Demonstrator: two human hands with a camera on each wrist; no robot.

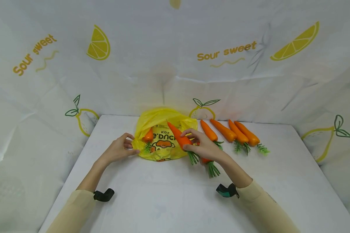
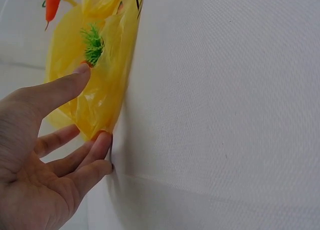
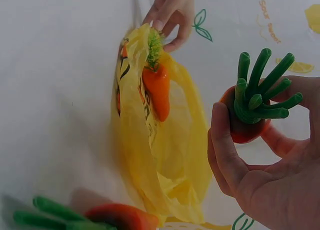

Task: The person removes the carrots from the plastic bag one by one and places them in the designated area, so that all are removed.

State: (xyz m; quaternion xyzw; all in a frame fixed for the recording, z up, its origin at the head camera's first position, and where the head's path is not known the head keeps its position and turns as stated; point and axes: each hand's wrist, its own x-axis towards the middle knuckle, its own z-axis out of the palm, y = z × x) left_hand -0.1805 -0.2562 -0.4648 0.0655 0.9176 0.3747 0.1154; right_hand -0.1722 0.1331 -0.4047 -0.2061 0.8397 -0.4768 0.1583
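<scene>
In the head view a yellow plastic bag (image 1: 143,118) with a printed duck lies at the table's back edge, its mouth spread. One carrot (image 3: 158,90) with leafy green tops lies inside it. My left hand (image 1: 121,149) touches the bag's left side, thumb and fingers spread apart. Over the bag's right part, my right hand (image 1: 202,144) pinches an orange carrot (image 1: 176,132) near its thick end. That carrot's tip points up and left, and its green stems (image 3: 260,90) face the right wrist camera. Another carrot (image 1: 207,160) lies partly hidden under the right hand.
Several carrots (image 1: 223,130) lie side by side along the back right of the white table (image 1: 163,200), green tops toward me. A white cloth (image 1: 151,64) with lemon prints hangs behind. Black wrist devices (image 1: 104,195) sit on both sleeves.
</scene>
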